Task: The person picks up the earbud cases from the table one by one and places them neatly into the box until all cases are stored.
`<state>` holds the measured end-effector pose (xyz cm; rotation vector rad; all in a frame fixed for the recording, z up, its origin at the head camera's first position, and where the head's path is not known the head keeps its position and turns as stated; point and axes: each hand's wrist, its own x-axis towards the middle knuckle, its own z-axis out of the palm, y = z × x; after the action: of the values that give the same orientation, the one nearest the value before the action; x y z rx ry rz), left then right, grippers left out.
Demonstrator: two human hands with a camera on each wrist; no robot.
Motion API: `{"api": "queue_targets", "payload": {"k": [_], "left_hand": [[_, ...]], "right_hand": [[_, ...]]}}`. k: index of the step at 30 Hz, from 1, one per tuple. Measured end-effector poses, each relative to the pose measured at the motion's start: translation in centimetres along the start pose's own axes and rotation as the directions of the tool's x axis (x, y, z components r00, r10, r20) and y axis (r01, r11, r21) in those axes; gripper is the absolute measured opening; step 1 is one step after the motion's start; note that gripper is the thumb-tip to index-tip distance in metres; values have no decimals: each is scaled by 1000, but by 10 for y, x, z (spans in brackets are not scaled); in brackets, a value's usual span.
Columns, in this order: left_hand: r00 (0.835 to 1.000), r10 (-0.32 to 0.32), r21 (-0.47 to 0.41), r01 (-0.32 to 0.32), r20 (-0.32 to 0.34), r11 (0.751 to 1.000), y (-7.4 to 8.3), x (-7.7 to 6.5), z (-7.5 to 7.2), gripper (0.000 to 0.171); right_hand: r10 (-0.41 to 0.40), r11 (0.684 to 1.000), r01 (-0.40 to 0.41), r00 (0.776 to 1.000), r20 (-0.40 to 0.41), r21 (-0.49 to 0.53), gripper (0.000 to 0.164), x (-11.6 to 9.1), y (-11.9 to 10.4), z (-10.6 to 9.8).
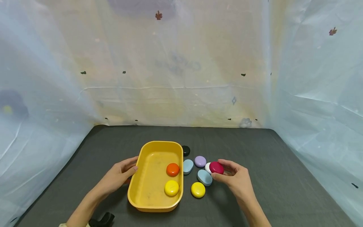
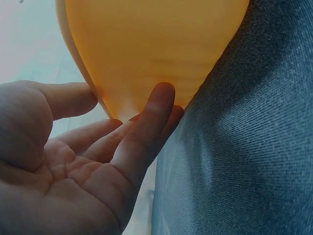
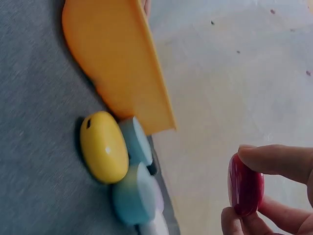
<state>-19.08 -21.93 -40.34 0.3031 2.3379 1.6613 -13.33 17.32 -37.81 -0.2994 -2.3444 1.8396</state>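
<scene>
My left hand (image 1: 117, 175) holds the left side of a yellow rectangular tray (image 1: 156, 206) with rounded corners. In the left wrist view the thumb touches the tray's rim and the fingers lie against its outer wall. An orange round piece (image 1: 172, 169) and a yellow round piece (image 1: 171, 188) lie inside, towards the right wall. To the right of the tray, my right hand (image 1: 233, 176) pinches a glossy dark red rounded piece (image 1: 216, 167) between thumb and fingers. The right wrist view shows this red piece (image 3: 245, 186) lifted off the cloth.
Beside the tray lie another yellow piece (image 1: 198, 190), two light blue pieces, one nearer (image 1: 204, 177), a lilac piece (image 1: 200, 161), a partly covered white piece (image 1: 208, 168) and a black piece (image 1: 186, 150). Dark grey cloth (image 1: 227, 142) covers the table. Pale sheets (image 1: 181, 63) hang around it.
</scene>
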Motion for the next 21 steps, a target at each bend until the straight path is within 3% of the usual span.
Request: {"api": "queue_targets", "payload": {"k": [12,17,21], "left_hand": [[1000,-1,-10,1,-10,1000,1,-2,0,59],[1000,-1,-22,1,-3,1000,0,-2,-1,58],[1000,-3,-13,3,-2,1000,-1,0,-1,60]], "right_hand": [[-119,992,124,983,141,-28,50,-8,-32,36],[-194,976,214,940,280,-44,48,-14,-32,56],[-212,972,236,904,371,-19,48,-18,-32,69]]}}
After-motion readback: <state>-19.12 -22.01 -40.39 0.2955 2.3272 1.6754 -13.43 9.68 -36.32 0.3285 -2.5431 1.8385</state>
